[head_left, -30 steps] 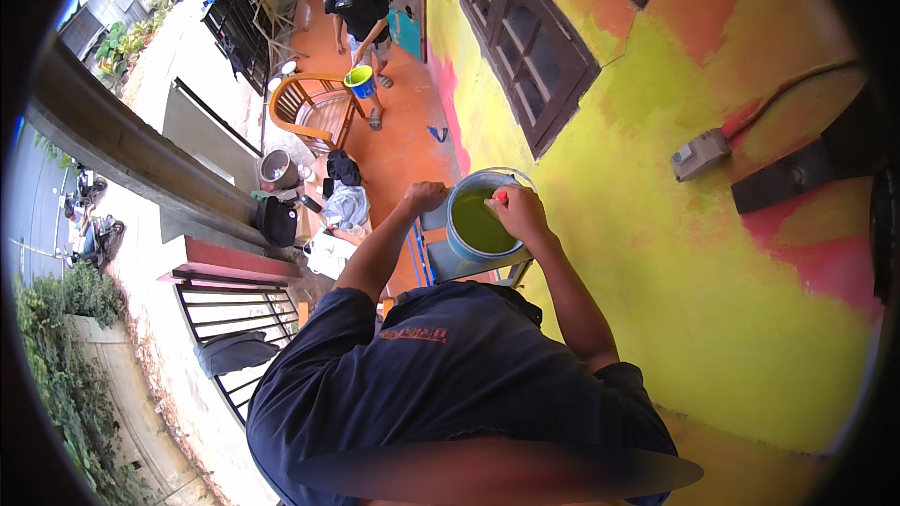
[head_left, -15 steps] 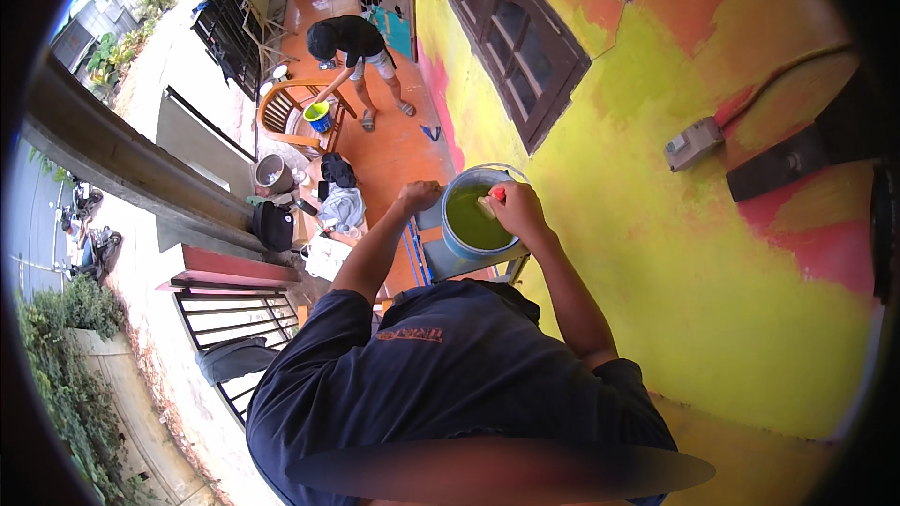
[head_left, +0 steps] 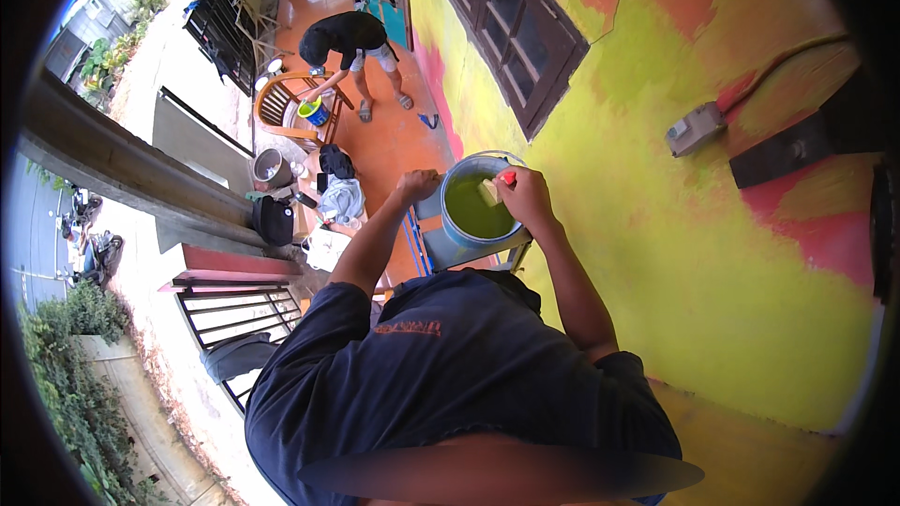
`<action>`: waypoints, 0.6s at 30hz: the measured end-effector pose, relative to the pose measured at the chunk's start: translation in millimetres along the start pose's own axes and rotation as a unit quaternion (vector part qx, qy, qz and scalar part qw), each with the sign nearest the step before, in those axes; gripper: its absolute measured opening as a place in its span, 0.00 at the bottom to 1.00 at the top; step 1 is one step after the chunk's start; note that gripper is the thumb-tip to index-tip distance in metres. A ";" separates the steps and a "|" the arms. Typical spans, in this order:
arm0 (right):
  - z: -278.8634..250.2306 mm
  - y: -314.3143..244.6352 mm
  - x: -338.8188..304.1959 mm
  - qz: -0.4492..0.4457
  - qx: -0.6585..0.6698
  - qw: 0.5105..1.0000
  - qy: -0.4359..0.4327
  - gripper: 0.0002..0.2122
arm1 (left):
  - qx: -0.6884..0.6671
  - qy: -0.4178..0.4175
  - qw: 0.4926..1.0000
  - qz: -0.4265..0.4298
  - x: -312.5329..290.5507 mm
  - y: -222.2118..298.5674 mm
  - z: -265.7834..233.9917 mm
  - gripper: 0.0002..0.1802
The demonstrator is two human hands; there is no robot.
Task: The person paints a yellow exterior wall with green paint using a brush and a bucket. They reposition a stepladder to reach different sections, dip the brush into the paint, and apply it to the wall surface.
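Observation:
A bucket (head_left: 480, 245) of green liquid paint (head_left: 473, 209) stands in front of me on a stepladder (head_left: 443, 251). My right hand (head_left: 527, 199) is closed around a paintbrush (head_left: 490, 191) over the bucket's right side. Its red handle pokes out of the fist, and its pale bristles are over the paint; whether they touch it I cannot tell. My left hand (head_left: 419, 186) is closed at the bucket's left rim, its fingertips hidden. A thin wire handle (head_left: 502, 157) arches along the far rim.
A yellow, orange and pink wall (head_left: 647, 253) with a window (head_left: 511, 33) and a grey switch box (head_left: 696, 129) rises on my right. Ahead, a co-worker (head_left: 349, 42) bends over a blue paint pail (head_left: 315, 112) on a wooden chair (head_left: 274, 105). A railing (head_left: 239, 323) runs left.
My right hand and the paintbrush have moved slightly up and to the right across the bucket. My left hand stays at the rim. The co-worker still leans over the pail.

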State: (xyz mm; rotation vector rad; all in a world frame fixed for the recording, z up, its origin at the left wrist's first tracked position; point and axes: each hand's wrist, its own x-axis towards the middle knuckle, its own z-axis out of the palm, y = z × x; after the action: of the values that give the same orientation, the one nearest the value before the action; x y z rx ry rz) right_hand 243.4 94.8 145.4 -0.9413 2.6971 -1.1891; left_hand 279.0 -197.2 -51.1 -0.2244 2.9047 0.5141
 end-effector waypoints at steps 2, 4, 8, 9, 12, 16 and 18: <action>-6.5 9.1 -0.1 0.037 0.076 0.996 0.020 0.10 | 0.000 -0.007 1.000 -0.003 0.2 0.7 -1.6 0.22; -13.7 19.8 0.0 0.076 0.156 0.983 0.054 0.10 | -0.006 -0.026 0.999 -0.019 0.1 1.7 -3.2 0.22; -31.2 41.3 -5.7 0.183 0.358 0.913 0.067 0.10 | -0.007 -0.022 1.000 -0.016 -2.0 4.0 -6.8 0.22; -35.6 45.7 -8.8 0.206 0.396 0.892 0.073 0.09 | -0.027 -0.017 0.999 -0.017 -2.7 4.4 -7.9 0.30; -45.6 56.8 -20.6 0.253 0.489 0.831 0.081 0.09 | -0.024 -0.021 0.999 -0.031 -4.7 6.3 -10.5 0.30; -51.9 68.7 -38.0 0.273 0.600 0.744 0.109 0.10 | -0.019 -0.010 1.000 -0.022 -5.1 6.4 -12.1 0.28; -53.8 70.9 -48.8 0.272 0.643 0.705 0.122 0.10 | 0.005 -0.011 1.000 -0.006 -5.5 4.1 -10.8 0.27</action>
State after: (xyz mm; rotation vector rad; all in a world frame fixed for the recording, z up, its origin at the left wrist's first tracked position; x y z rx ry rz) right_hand 232.1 193.7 125.3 0.2343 1.2593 -2.3971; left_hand 281.9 -196.6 -38.7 -0.2332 2.8817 0.4976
